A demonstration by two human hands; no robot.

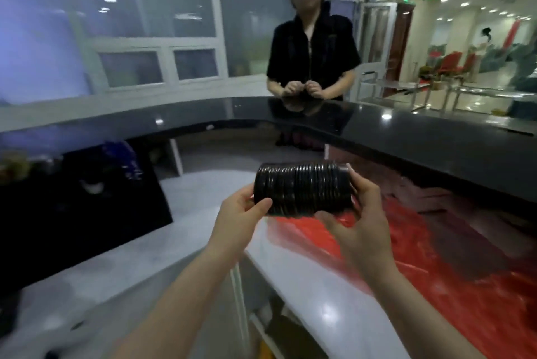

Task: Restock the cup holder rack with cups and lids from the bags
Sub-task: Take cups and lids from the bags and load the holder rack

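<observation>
A stack of black lids (pixel 302 190) lies sideways in the air in front of me, held between both hands above the white desk. My left hand (pixel 241 213) grips its left end, thumb across the front. My right hand (pixel 359 216) grips the right end, fingers curled round the back and thumb underneath. A red plastic bag (pixel 436 257) lies spread on the desk just below and to the right. No cup holder rack shows in this blurred view.
A black raised counter (pixel 406 126) curves across the middle. A person in a black shirt (pixel 312 50) stands behind it, hands together. A dark monitor (pixel 81 207) stands at the left on the white desk (pixel 305 280). Red chairs (pixel 447 65) stand far right.
</observation>
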